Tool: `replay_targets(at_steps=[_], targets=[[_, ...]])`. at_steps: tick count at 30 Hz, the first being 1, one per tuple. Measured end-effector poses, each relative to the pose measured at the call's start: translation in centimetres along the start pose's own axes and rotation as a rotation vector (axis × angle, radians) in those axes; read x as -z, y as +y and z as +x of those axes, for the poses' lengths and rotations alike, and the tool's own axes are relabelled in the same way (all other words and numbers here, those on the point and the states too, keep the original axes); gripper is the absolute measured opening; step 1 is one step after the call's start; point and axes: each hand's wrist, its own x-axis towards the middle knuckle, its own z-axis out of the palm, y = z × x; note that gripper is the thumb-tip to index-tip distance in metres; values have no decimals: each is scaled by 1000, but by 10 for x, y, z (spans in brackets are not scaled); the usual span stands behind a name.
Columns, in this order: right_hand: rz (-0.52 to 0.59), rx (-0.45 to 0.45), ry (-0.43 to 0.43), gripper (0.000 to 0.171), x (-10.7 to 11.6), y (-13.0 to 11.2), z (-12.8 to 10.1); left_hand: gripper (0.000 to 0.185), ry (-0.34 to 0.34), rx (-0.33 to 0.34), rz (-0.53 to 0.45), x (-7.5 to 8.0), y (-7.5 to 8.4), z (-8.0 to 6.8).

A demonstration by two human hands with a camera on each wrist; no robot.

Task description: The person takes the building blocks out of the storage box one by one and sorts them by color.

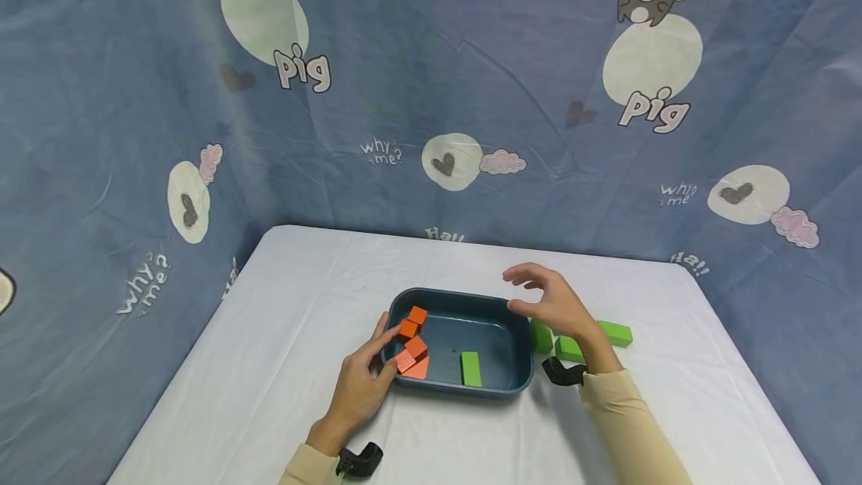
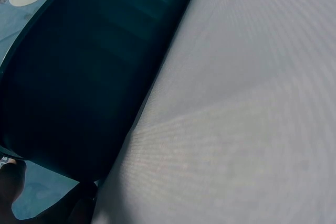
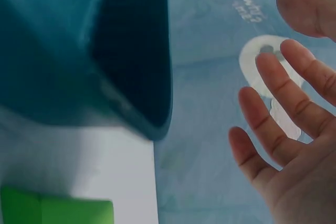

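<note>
Left hand rests relaxed against the bin at its 9 o'clock rim; right hand hovers spread and empty at 3 o'clock.

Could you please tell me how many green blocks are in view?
4: one green block inside the bin, three on the table right of it, by the right hand, which may hide more.

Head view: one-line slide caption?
Left hand touches an orange block at the tub rim; right hand hovers open above green blocks beside it.
</note>
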Motion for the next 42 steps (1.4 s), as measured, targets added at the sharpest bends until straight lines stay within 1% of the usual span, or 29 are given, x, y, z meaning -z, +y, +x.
replay_targets(at_steps=[4,7,16,23,30,34,39,42], targets=[[4,1,-12,42,-6,-5,6,52,-13,26,2,0,1,0],[14,11,-19,41,-11,-8,11,52,-16,31,3,0,1,0],[64,76,-23,40,-25,-10,26,50,-6,1,-5,-2,-1,0],[83,79,-41,39,-36,-10,32,50,-14,10,-1,-2,1,0],[98,74,-61,37,-44,-10,35,48,-16,4,-4,-1,1,1],[109,69,-91,37,-50,-10,39,49,-14,2,0,0,0,0],[112,48,-150,37,-58,-10,43,49,-22,15,-11,1,0,0],[149,45,-186,37,-63,-16,45,49,-25,25,-13,2,1,0]])
